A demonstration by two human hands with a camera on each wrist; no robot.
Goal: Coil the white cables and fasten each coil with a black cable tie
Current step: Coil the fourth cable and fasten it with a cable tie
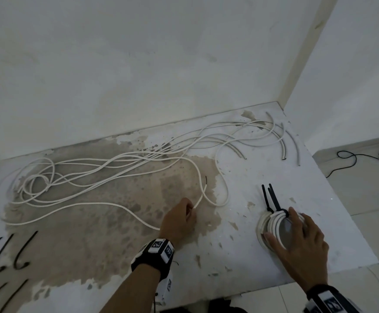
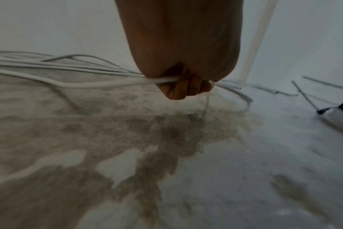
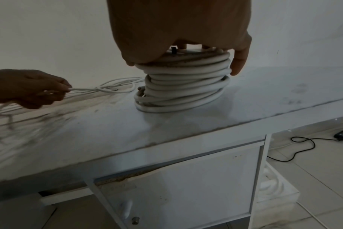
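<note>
**Head view: one stack tied, next cable in hand**

Head view shows the right hand (image 1: 296,242) lying with fingers spread and straight on top of a stack of coiled cable (image 1: 272,224), near the worktop's (image 1: 240,177) right edge. Black cable ties (image 1: 272,198) bind the stack, tails pointing toward the back edge. The right wrist view confirms the palm resting flat on the stack, thumb down its side, no curl round it.

The left hand (image 1: 179,219) sits mid-worktop, fingers curled round a loose white cable (image 1: 93,204). The left wrist view shows the cable passing through the closed fist.

Governing relation: the held cable's long run trails leftward from the left hand toward the left edge, while its short free end rises just right of the knuckles, between the two hands. The left hand is nearer; the right lies well apart. More loose cables (image 1: 229,141) lie along the back edge, and spare ties (image 1: 23,251) at the front left corner.

Judgement: coiling of the next cable is about to start; several remain.
</note>
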